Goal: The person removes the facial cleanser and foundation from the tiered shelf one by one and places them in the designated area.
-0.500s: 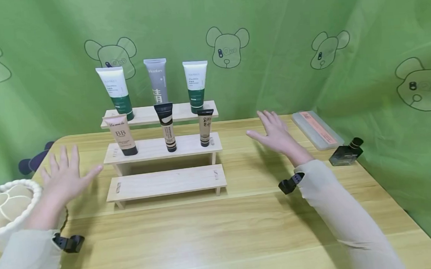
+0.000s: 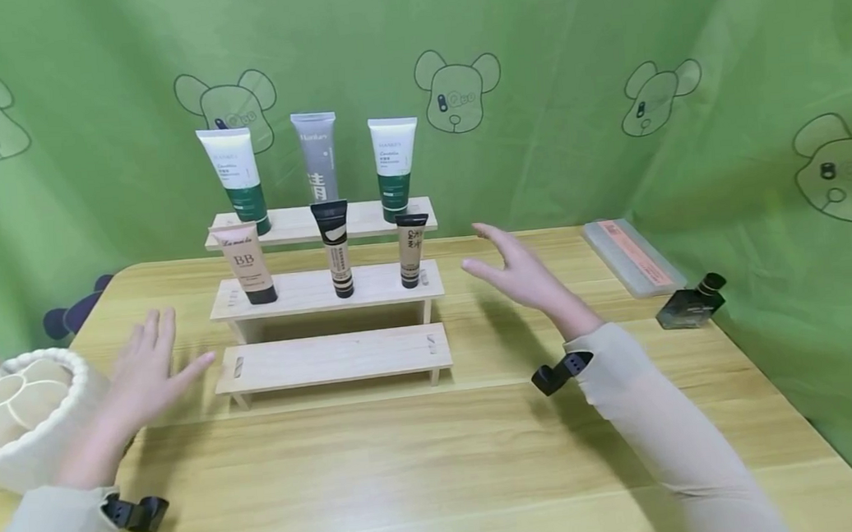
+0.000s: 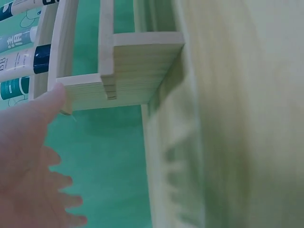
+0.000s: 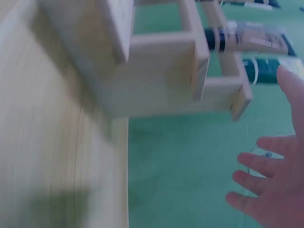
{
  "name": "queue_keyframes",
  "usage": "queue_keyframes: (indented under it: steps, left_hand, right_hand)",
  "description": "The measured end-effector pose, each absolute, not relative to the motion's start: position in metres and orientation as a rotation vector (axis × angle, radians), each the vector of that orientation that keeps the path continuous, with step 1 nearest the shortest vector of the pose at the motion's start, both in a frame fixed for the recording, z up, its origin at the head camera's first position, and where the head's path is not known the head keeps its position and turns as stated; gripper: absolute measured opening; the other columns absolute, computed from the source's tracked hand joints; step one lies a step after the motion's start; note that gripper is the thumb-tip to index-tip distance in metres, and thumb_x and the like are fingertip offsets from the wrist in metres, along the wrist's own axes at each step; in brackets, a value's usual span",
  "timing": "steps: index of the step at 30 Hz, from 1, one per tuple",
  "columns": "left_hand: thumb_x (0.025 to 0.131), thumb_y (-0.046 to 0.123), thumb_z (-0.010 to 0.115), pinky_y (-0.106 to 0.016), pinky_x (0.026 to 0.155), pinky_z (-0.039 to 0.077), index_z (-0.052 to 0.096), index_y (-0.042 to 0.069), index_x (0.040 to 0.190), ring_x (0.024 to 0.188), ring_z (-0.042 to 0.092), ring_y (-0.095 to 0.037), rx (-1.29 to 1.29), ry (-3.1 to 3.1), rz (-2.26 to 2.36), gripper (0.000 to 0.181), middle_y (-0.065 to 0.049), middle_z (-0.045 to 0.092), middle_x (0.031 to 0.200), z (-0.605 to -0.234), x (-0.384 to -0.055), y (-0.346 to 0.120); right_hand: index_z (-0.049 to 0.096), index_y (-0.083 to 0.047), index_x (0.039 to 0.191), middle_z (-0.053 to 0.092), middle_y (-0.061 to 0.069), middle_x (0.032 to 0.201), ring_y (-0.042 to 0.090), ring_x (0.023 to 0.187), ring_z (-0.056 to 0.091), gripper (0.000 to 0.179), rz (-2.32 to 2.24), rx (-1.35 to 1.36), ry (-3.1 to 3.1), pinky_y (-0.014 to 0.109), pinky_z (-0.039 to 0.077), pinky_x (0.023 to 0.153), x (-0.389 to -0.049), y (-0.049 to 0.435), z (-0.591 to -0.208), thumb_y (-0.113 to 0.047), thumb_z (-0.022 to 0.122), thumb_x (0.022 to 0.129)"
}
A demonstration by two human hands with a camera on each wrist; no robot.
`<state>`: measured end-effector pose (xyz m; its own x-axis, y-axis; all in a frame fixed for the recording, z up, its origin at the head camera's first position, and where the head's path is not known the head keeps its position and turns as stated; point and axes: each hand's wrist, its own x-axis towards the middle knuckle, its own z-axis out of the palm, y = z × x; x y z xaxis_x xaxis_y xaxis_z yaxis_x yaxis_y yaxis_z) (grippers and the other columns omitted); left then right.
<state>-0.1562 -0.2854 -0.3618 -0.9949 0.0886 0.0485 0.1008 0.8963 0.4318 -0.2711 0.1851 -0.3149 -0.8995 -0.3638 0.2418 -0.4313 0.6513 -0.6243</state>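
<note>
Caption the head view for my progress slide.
An open left hand and open right hand flank a three-tier wooden stand bearing six tubes before a green curtain.

On the pale pink, black-capped squeeze tube, dark capitals are spelling "BB" beneath a blurred script line. The tall grey plastic tube is bearing "Hankey" near its top, large white Chinese lettering running below. Print on the white-and-green plastic tubes is looking too blurred to read surely.

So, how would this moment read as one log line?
left hand: empty, left of wooden shelf; right hand: empty, right of shelf; six tubes: standing on upper two tiers
</note>
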Motion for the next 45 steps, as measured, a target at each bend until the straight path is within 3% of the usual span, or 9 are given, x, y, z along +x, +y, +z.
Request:
queue_keyframes:
  steps: [6,15,22,27,35,45]
  left_hand:
    - [0.095,0.04,0.047,-0.063,0.102,0.007,0.001,-0.007,0.143,0.13,0.004,-0.052,-0.269,-2.922,-0.801,0.082,-0.034,-0.002,0.144,-0.369,-0.152,-0.284]
    - [0.091,0.038,0.056,-0.065,0.1,0.016,0.015,-0.005,0.143,0.126,0.019,-0.053,-0.354,-2.902,-0.851,0.079,-0.032,0.014,0.144,-0.378,-0.146,-0.281]
    - [0.086,0.033,0.064,-0.062,0.101,0.02,0.02,-0.002,0.144,0.126,0.025,-0.05,-0.503,-2.858,-0.894,0.081,-0.03,0.023,0.143,-0.383,-0.147,-0.277]
    - [0.083,0.031,0.068,-0.064,0.097,0.025,0.033,-0.005,0.138,0.122,0.031,-0.051,-0.577,-2.85,-0.861,0.075,-0.03,0.031,0.139,-0.387,-0.149,-0.275]
    - [0.083,0.032,0.068,-0.063,0.094,0.029,0.044,-0.007,0.131,0.119,0.036,-0.05,-0.594,-2.89,-0.825,0.066,-0.028,0.036,0.137,-0.39,-0.15,-0.275]
    - [0.083,0.031,0.068,-0.062,0.093,0.032,0.047,-0.008,0.129,0.117,0.038,-0.05,-0.593,-2.877,-0.807,0.063,-0.027,0.038,0.136,-0.392,-0.151,-0.275]
  right_hand:
    - [0.05,0.003,0.125,0.054,0.02,0.122,0.031,0.113,0.049,0.046,1.382,0.774,-2.594,0.042,0.039,0.098,-0.266,0.165,-0.315,-0.019,0.065,0.087]
    - [0.049,0.012,0.122,0.056,0.027,0.112,0.035,0.103,0.054,0.039,1.644,0.792,-2.521,0.036,0.046,0.09,-0.249,0.132,-0.305,0.001,0.061,0.086]
    - [0.052,0.009,0.118,0.059,0.021,0.11,0.029,0.099,0.057,0.038,1.713,0.753,-2.499,0.033,0.048,0.087,-0.266,0.122,-0.322,-0.003,0.065,0.085]
    - [0.056,0.005,0.114,0.061,0.017,0.107,0.026,0.095,0.059,0.034,1.675,0.724,-2.503,0.032,0.048,0.086,-0.273,0.117,-0.329,-0.007,0.067,0.084]
    - [0.059,0.005,0.109,0.062,0.016,0.104,0.026,0.093,0.059,0.027,1.647,0.677,-2.516,0.033,0.048,0.084,-0.274,0.113,-0.329,-0.007,0.066,0.085]
    - [0.059,0.005,0.107,0.062,0.017,0.102,0.025,0.091,0.059,0.025,1.649,0.66,-2.524,0.033,0.048,0.083,-0.274,0.112,-0.328,-0.007,0.065,0.086]
